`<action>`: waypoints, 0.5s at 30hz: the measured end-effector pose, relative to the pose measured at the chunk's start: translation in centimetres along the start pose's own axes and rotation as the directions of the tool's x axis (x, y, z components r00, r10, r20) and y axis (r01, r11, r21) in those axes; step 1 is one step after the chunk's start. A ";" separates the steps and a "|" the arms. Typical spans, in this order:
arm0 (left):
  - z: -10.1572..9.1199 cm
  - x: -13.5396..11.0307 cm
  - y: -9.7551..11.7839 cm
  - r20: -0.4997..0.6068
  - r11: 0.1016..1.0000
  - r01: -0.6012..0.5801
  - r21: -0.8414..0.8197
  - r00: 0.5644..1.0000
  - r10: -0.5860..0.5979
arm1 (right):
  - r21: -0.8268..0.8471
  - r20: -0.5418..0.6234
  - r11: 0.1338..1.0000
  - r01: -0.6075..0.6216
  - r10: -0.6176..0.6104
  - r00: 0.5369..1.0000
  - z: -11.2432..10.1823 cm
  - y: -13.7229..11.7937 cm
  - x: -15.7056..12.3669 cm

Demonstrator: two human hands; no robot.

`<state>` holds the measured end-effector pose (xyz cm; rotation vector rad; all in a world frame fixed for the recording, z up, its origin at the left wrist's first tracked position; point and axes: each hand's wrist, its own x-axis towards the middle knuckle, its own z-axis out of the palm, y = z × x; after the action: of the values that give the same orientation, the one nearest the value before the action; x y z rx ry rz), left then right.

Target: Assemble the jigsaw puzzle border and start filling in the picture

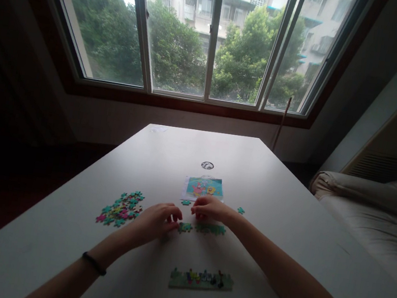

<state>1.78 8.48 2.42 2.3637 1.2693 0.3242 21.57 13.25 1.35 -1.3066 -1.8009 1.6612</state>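
Observation:
My left hand [160,218] is over the table with its fingers curved and apart. Its thumb and fingertips are beside a small group of green jigsaw pieces [185,227]; I cannot tell whether they touch. My right hand [209,207] has its fingers closed together just below the picture card [205,188], and what they hold, if anything, is hidden. Under that hand lies a joined strip of green jigsaw pieces [211,228]. A loose teal piece [186,202] sits left of the right fingertips. Closer to me is a longer assembled puzzle strip [201,280].
A pile of loose jigsaw pieces [122,209] spreads left of my left hand. One teal piece [241,210] lies beyond my right wrist. A round black-rimmed item [207,165] is farther back on the white table [137,160]. A cushioned seat [365,229] stands at right.

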 end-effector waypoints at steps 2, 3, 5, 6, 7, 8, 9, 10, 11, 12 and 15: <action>-0.3 -0.1 -0.3 0.010 1.000 -0.016 -0.018 1.000 0.016 | 0.004 0.004 1.000 0.000 0.000 1.000 -0.1 0.0 0.0; -0.4 -0.2 -0.4 0.018 0.999 -0.024 -0.026 1.000 0.025 | 0.008 0.007 1.000 0.001 -0.001 1.000 -0.1 0.0 0.0; -0.6 -0.2 -0.6 0.036 0.998 -0.042 -0.042 0.998 0.044 | 0.019 0.013 1.000 -0.001 0.001 1.000 -0.2 0.0 0.0; -0.6 -0.3 -0.6 0.045 0.997 -0.053 -0.055 0.997 0.056 | 0.025 0.017 1.000 -0.001 0.001 1.000 -0.2 0.0 -0.1; -0.6 -0.3 -0.6 0.055 0.995 -0.065 -0.072 0.996 0.069 | 0.031 0.020 1.000 -0.001 0.000 1.000 -0.3 0.0 -0.1; -0.7 -0.4 -0.6 0.062 0.993 -0.076 -0.091 0.995 0.082 | 0.040 0.022 0.999 0.001 -0.002 1.000 -0.3 0.0 -0.2; -0.7 -0.4 -0.5 0.069 0.990 -0.085 -0.112 0.993 0.093 | 0.052 0.024 0.999 0.004 -0.006 1.000 -0.4 0.0 -0.2; -0.8 -0.4 -0.4 0.076 0.987 -0.089 -0.134 0.992 0.100 | 0.066 0.023 0.998 0.011 -0.012 1.000 -0.4 0.0 -0.2; -0.8 -0.4 -0.2 0.084 0.984 -0.089 -0.153 0.991 0.103 | 0.083 0.024 0.996 0.019 -0.021 0.999 -0.5 0.0 -0.2; -0.9 -0.4 -0.2 0.094 0.982 -0.087 -0.166 0.990 0.104 | 0.104 0.029 0.994 0.027 -0.030 0.999 -0.6 0.0 -0.2; -1.0 -0.4 -0.1 0.118 0.980 -0.076 -0.185 0.988 0.099 | 0.176 0.065 0.984 0.027 -0.039 0.997 -1.0 0.3 -0.1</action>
<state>1.05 8.47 3.26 2.2513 1.0351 0.2979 22.52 13.74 1.36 -1.1515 -1.6614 1.8203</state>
